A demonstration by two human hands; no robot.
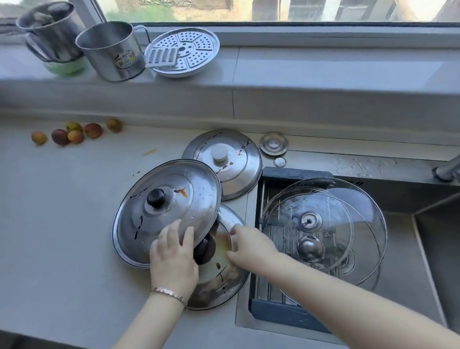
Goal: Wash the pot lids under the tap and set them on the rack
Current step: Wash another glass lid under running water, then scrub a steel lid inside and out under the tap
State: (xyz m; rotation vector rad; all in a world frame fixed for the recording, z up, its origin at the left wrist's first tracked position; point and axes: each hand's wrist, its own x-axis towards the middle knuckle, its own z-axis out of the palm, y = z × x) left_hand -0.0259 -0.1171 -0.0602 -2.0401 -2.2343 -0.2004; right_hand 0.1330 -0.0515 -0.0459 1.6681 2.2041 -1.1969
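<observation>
**Lifting one steel lid off another beside the sink**

Gripping the near rim of the black-knobbed steel lid, my left hand is tilting it, fingers lying over the top surface and thumb hidden beneath, so the hand is clamped on that rim. A bracelet is sitting on that wrist. I am seeing dark streaks and an orange smear on this lid's dome.

Underneath it, a second steel lid with a dark knob is lying on the countertop, stained brownish. My right hand is resting on its right edge, fingers slightly spread and curled over the rim; I cannot tell whether they are actually pinching it.

Behind these two, a third steel lid with a white knob is lying flat, marked with red drips, and the tilted lid's far edge is overlapping it.

To the right, two glass lids are lying stacked and overlapping on the dark-framed drain rack that is sitting across the sink. The tap is showing at the right edge.

Along the wall, several small fruits are lying on the counter, and on the windowsill two steel mugs and a perforated steamer plate are standing.
</observation>
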